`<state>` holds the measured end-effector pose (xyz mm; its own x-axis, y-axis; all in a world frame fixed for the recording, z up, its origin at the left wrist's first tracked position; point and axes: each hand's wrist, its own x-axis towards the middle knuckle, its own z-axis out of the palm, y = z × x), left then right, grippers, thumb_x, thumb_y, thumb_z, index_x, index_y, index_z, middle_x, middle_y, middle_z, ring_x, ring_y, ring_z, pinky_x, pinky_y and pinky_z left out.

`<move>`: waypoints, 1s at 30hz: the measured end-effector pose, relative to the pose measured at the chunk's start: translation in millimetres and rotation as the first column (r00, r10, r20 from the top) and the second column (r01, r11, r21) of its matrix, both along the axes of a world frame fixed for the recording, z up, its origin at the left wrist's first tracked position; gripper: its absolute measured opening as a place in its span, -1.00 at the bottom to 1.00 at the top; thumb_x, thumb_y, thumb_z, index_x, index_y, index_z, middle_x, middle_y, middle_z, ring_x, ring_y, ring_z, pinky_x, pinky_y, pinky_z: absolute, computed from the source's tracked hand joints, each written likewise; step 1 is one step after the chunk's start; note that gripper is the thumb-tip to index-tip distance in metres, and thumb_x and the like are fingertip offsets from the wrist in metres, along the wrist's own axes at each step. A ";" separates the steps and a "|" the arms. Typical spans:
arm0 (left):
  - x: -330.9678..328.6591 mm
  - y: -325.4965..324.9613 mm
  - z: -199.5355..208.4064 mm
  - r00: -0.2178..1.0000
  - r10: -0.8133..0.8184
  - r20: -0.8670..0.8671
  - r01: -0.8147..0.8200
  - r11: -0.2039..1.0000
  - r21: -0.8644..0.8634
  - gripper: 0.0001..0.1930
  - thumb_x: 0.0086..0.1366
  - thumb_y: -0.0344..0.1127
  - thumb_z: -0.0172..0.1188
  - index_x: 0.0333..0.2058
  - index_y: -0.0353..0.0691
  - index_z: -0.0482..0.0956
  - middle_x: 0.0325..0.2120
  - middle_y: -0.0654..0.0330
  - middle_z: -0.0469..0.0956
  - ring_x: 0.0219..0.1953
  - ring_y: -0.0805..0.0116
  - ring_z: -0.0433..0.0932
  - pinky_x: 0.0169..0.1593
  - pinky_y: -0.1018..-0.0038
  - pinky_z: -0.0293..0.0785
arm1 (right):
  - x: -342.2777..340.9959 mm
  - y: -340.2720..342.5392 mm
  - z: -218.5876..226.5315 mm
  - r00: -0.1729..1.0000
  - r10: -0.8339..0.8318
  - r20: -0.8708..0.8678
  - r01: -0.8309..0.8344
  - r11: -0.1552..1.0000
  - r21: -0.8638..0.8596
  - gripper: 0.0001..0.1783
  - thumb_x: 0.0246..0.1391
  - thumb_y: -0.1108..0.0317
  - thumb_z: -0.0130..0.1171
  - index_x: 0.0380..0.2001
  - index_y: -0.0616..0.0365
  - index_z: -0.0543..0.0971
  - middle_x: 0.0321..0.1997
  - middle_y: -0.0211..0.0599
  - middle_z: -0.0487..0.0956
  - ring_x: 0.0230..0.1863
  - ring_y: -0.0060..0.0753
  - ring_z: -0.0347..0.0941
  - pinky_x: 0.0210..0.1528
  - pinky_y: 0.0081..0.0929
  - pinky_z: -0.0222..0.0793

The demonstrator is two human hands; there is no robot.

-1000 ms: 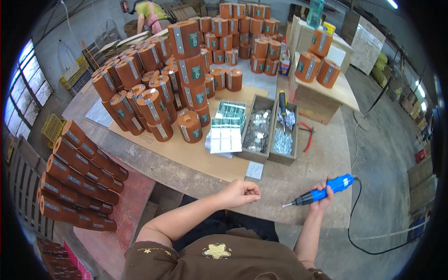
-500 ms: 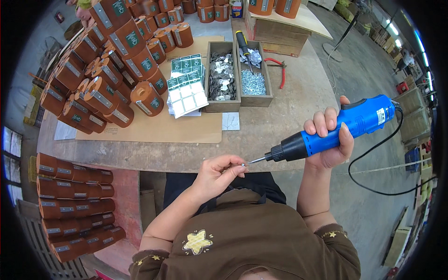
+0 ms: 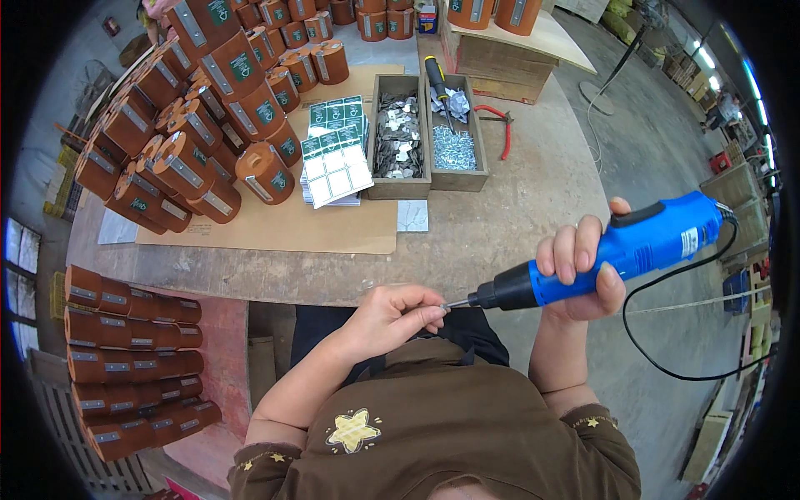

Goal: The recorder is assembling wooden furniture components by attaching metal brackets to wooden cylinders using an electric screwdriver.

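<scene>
The left hand [image 3: 387, 321] pinches a tiny metal piece [image 3: 447, 307], probably a screw though mostly hidden, between thumb and forefinger at the tip of a driver bit [image 3: 467, 303], near the lap and the workbench's close edge. The right hand [image 3: 588, 250] wraps around a blue electric screwdriver [image 3: 667, 237], its nose aimed at those fingertips. With skin so close, a bit slipping off the piece could jab a finger, and a stray press of the black lever [image 3: 640, 217] could make it worse by spinning the bit. A loosened pinch could lose the piece to lap or floor. The power cord [image 3: 698, 379] loops low at right, where a snag could tug the tool off line.

On the workbench [image 3: 517, 225], silvery screws [image 3: 454, 152] lie in one wooden box, flat metal plates [image 3: 398, 137] in another; a long-shafted screwdriver [image 3: 435, 77] leans among the screws, and a knock could spill some. Red-handled pliers [image 3: 507, 140] rest just to the right. Past the sticker sheets [image 3: 337, 171], a tall stack of terracotta-coloured cylinders [image 3: 233, 71] appears tilted, perhaps by the lens; a bumped bench could topple it.
</scene>
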<state>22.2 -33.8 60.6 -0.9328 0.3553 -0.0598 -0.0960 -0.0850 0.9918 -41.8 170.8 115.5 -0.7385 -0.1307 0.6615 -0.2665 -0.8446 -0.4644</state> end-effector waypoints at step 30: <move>-51.3 -60.9 11.8 0.688 0.307 -0.657 -0.568 0.791 -0.226 -0.46 -0.03 -0.23 0.22 -0.07 -0.27 0.25 -0.14 0.03 0.28 -0.07 0.07 0.29 -0.01 0.29 0.21 | 1.1 26.0 -20.5 0.993 -0.016 0.115 0.024 0.997 -0.074 -0.36 -0.12 0.42 0.00 0.07 0.16 0.04 -0.50 -0.34 0.31 -0.53 -0.51 0.26 -0.40 -0.46 0.24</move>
<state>-29.1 -94.8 72.5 -0.8710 -0.0368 0.4899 0.4293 0.4280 0.7953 -40.8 196.8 94.9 -0.8120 -0.0682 0.5796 -0.2324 -0.8732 -0.4284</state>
